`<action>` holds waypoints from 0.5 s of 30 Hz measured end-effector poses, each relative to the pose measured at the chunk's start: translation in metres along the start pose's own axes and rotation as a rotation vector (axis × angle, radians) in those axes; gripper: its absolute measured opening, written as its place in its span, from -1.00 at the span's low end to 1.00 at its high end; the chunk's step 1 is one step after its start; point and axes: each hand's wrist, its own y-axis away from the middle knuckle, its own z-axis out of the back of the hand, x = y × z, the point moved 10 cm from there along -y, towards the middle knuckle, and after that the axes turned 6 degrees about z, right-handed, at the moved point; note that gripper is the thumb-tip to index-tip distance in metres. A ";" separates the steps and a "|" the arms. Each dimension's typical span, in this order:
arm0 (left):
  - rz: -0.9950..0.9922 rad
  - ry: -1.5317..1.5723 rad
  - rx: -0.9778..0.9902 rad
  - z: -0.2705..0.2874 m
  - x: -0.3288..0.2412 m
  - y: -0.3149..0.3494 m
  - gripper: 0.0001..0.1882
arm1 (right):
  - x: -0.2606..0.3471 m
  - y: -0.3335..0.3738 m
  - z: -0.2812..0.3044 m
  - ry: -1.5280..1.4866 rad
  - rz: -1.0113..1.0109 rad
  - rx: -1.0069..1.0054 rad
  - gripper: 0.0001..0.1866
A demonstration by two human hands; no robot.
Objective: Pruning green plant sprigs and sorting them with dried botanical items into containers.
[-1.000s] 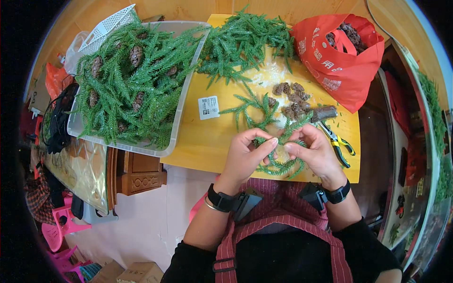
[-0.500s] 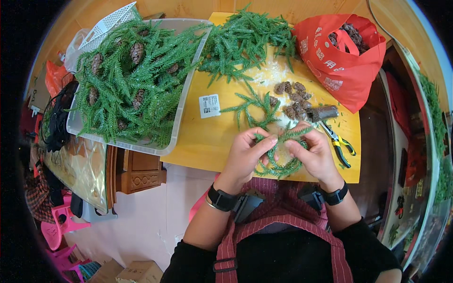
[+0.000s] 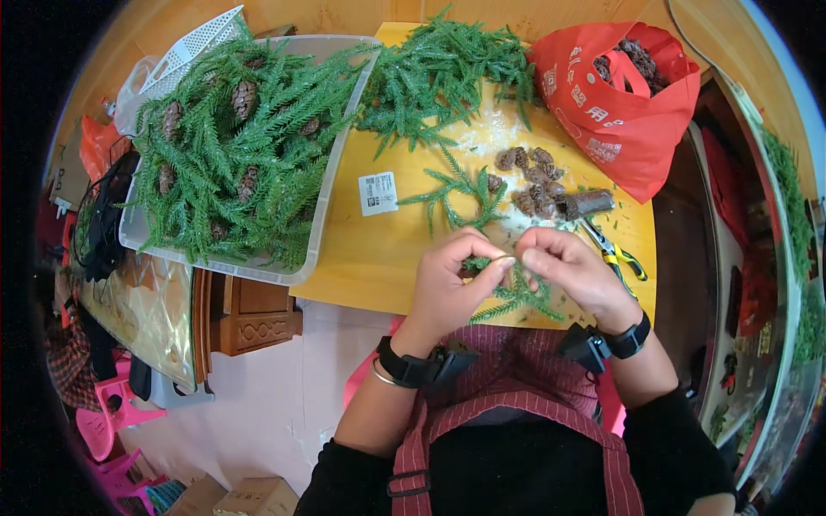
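At the near edge of the yellow board (image 3: 353, 258), a green artificial pine sprig (image 3: 523, 299) hangs between my hands. My left hand (image 3: 460, 279) pinches it between thumb and fingers. My right hand (image 3: 581, 273), also closed, grips at the thin stem where the fingertips nearly meet. Just beyond them lies another pine sprig (image 3: 460, 193). Several brown pine cones (image 3: 540, 176) sit in a loose group past my right hand, with a dark brown cylinder (image 3: 587, 204) beside them. Yellow-and-black pliers (image 3: 619, 256) lie close to my right hand, their lower handle partly covered by it.
A clear plastic bin (image 3: 301, 275) full of pine sprigs and cones stands at left. More sprigs (image 3: 447, 77) are heaped at the far edge. A red bag (image 3: 611, 112) of cones stands at far right. A white label card (image 3: 378, 193) lies on the board.
My right hand has turned and its fingers have closed in toward the left fingertips. The sprig has shifted, its needles now hanging below the hands instead of looping up between them.
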 end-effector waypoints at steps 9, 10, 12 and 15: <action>-0.087 -0.127 0.040 -0.004 -0.009 -0.001 -0.95 | -0.002 0.001 -0.007 0.262 -0.061 0.131 -0.81; -0.055 -0.110 0.046 -0.004 -0.006 -0.001 -0.94 | 0.006 0.001 -0.008 0.352 -0.011 0.118 -0.82; -0.031 -0.104 0.057 -0.002 -0.003 -0.001 -0.95 | 0.011 0.001 -0.010 0.439 0.038 0.104 -0.82; 0.026 -0.082 0.072 -0.001 0.001 -0.002 -0.95 | 0.025 0.001 -0.011 0.590 0.155 0.049 -0.82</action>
